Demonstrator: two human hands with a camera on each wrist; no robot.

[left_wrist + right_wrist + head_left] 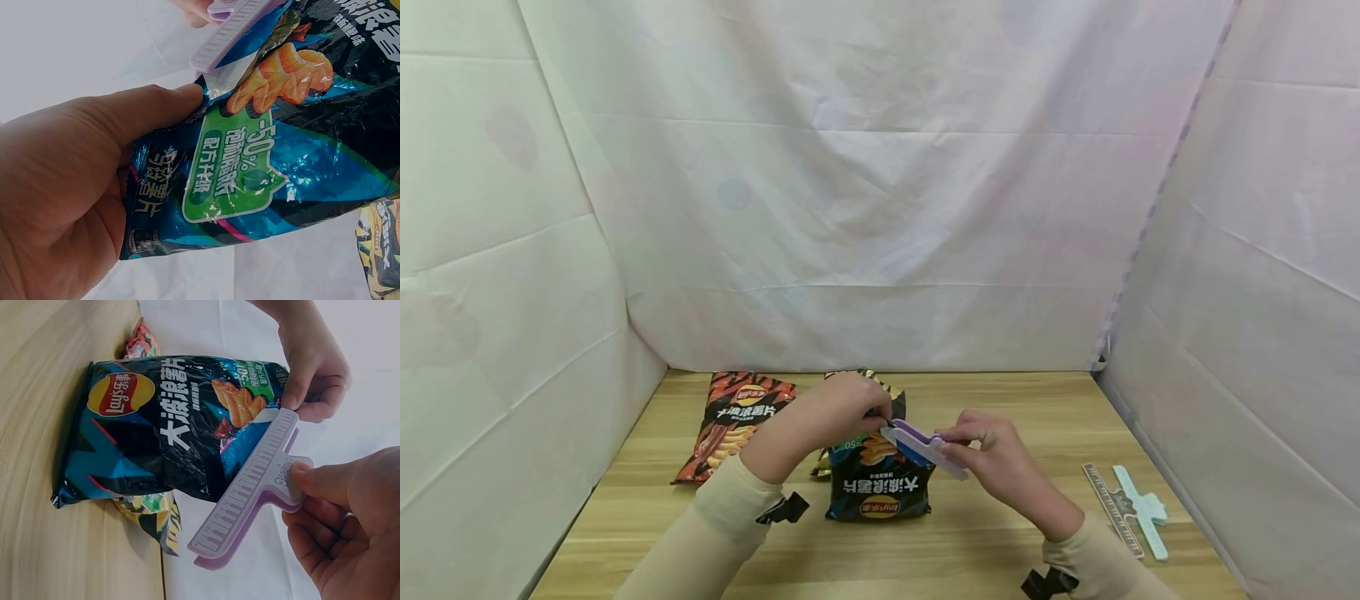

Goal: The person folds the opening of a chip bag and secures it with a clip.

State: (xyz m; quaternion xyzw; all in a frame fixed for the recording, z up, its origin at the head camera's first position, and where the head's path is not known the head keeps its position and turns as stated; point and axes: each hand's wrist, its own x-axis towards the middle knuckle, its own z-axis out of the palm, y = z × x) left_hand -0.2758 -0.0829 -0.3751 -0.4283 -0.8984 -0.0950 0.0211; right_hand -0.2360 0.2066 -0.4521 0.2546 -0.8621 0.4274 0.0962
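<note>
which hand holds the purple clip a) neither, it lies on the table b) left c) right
c: the right hand pinches the purple clip by its handle against the blue bag, while the left hand holds the bag's top.

Place: a makeshift recording booth, not a lived-in room.
Walls: creased white sheeting point(880, 167) hangs at 9, 12 and 3 o'clock, boxing the space in.
Surface: a light wooden table point(1015, 400) fills the floor of the booth.
Props: crisp packets, such as the red chip bag point(733, 425) at 11 o'clock, and spare bag clips point(1131, 508) at 4 o'clock.
</note>
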